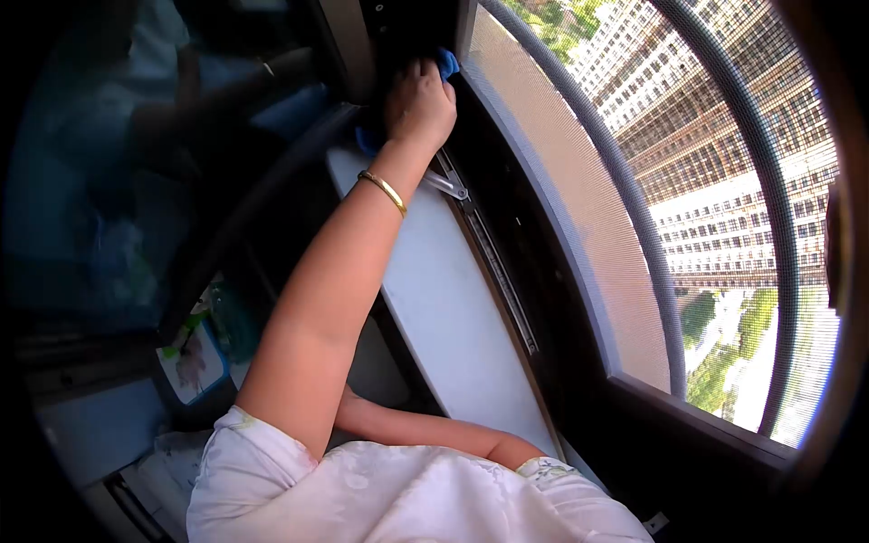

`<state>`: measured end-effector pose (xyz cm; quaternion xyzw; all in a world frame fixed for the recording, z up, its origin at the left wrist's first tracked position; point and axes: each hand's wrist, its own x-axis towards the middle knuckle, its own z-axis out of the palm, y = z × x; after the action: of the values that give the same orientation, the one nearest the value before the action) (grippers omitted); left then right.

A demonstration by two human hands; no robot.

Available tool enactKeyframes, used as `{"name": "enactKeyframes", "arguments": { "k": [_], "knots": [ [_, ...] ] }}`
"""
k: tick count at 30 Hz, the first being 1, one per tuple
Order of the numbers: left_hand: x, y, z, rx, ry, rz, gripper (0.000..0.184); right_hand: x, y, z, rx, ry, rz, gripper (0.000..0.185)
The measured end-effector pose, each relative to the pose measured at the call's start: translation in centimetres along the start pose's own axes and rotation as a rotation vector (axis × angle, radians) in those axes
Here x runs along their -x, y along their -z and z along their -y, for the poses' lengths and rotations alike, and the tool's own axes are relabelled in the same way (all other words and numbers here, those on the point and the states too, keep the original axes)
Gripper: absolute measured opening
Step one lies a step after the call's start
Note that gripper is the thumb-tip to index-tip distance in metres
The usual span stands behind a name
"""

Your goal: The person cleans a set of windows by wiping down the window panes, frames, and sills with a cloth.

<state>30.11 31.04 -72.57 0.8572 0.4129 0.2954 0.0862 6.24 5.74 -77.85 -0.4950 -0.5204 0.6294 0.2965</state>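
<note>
My left hand (422, 101) is stretched far forward into the corner of the dark window frame (543, 253). Its fingers are curled around a blue cloth (448, 64). Part of the blue shows above the fingers and another bit beside the wrist. A gold bangle (384, 192) circles that wrist. My right forearm (434, 428) crosses low in front of my body toward the left. Only the wrist end of my right hand (350, 412) shows behind my left arm, with the fingers hidden.
A white sill (453, 299) runs alongside a metal track (498, 271) with a hinged stay arm (445, 185). At right, mesh screen and curved bars (769, 181) face tall buildings outside. Reflective dark glass (136, 181) stands left, above a blue-edged white item (193, 362).
</note>
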Motion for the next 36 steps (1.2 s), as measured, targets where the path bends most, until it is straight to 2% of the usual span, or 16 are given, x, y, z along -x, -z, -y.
{"name": "enactKeyframes", "arguments": {
  "k": [5, 10, 12, 14, 16, 18, 19, 20, 23, 25, 27, 28, 29, 31, 35, 36],
  "knots": [
    [0.6, 0.8, 1.1, 0.032, -0.22, -0.013, 0.019, -2.3, -5.6, -6.0, 0.374, 0.267, -0.185, 0.027],
    [2.4, 3.4, 0.5, 0.375, -0.447, 0.033, 0.013, -1.4, -4.2, -3.4, 0.77, 0.246, 0.023, 0.026],
    [1.3, 4.6, -0.7, 0.574, -0.151, -0.187, 0.016, -0.9, -3.1, -1.8, 0.76, 0.225, 0.08, 0.026],
    [-0.9, 4.6, -1.4, 0.777, 0.085, -0.419, 0.02, -1.7, -4.6, -4.3, 0.6, 0.343, -0.148, 0.026],
    [-3.6, 4.6, -2.1, 0.586, -0.119, -0.631, 0.02, -1.6, -5.2, -5.9, 0.376, 0.341, -0.205, 0.026],
    [-4.2, 3.5, -2.1, 0.246, -0.133, -0.338, 0.056, 0.4, -0.8, -1.0, 0.123, 0.236, -0.084, 0.029],
    [-3.7, 2.9, -1.8, 0.183, -0.062, -0.206, 0.06, 1.3, 1.4, 1.4, 0.018, 0.181, -0.026, 0.031],
    [-4.3, 1.9, -2.0, 0.031, -0.261, -0.762, 0.021, 2.1, 3.4, 3.5, -0.05, 0.131, 0.04, 0.033],
    [-1.3, 0.1, -0.5, -0.125, -0.145, -0.359, 0.021, -1.3, -3.5, -1.5, 0.479, 0.204, -0.307, 0.039],
    [-0.1, 0.6, -0.6, -0.201, -0.065, -0.056, 0.02, -1.7, -4.8, -2.7, 0.437, 0.199, -0.332, 0.041],
    [-0.7, 2.3, -1.5, -0.227, -0.053, 0.13, 0.018, -0.1, -1.5, -0.8, 0.092, 0.092, -0.044, 0.04],
    [-1.2, 3.4, -2.1, -0.239, -0.045, 0.222, 0.018, 0.0, -1.2, -0.7, 0.087, 0.054, 0.063, 0.04],
    [-1.1, 4.4, -2.6, -0.203, -0.028, 0.244, 0.017, -1.2, -3.2, -2.0, 0.413, 0.058, 0.099, 0.04],
    [-1.7, 4.3, -2.1, -0.052, -0.079, -0.118, 0.018, -1.4, -3.6, -2.4, 0.585, 0.054, 0.129, 0.039],
    [-4.1, 4.9, -2.5, -0.007, -0.325, -0.677, 0.025, 0.4, 0.4, 0.7, 0.123, 0.085, 0.088, 0.033],
    [-3.9, 4.4, -2.5, -0.126, -0.297, -0.642, 0.028, 0.5, 0.3, 0.4, 0.048, 0.18, 0.025, 0.032]
  ]
}}
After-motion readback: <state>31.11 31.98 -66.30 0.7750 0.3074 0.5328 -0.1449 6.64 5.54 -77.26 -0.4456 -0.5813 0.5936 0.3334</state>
